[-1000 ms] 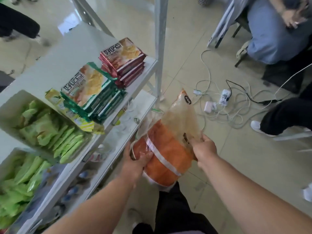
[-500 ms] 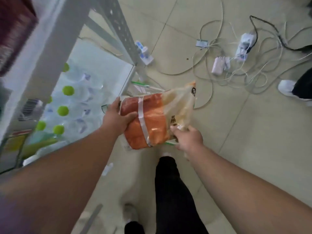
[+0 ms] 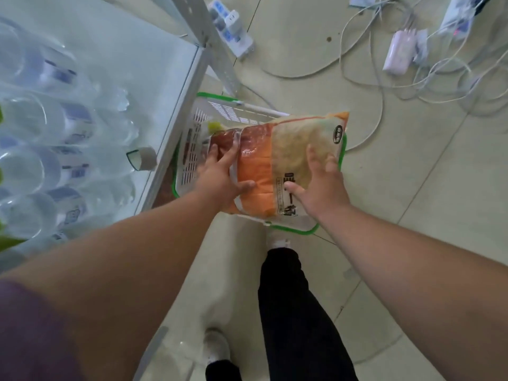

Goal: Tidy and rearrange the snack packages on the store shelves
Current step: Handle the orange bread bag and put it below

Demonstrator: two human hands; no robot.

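A large orange and clear snack bag (image 3: 277, 158) lies flat across a white basket with a green rim (image 3: 220, 110) on the floor beside the shelf. My left hand (image 3: 220, 177) holds the bag's left end, fingers spread on top and thumb under its near edge. On the bag's pale right part rests my right hand (image 3: 319, 185), its fingers spread and nearly straight. Most of the basket's inside is hidden under the bag.
The white metal shelf (image 3: 176, 111) stands at left, with clear water bottles (image 3: 63, 149) on its low tier. Power strips (image 3: 233, 31), chargers (image 3: 398, 50) and tangled cables (image 3: 412, 83) litter the tiled floor behind the basket. My legs and shoes are below.
I have bent down from the upper snack shelves. The bag has gone from held up in front of me to lying over the floor basket, and my right hand's grip has loosened to flat fingers.
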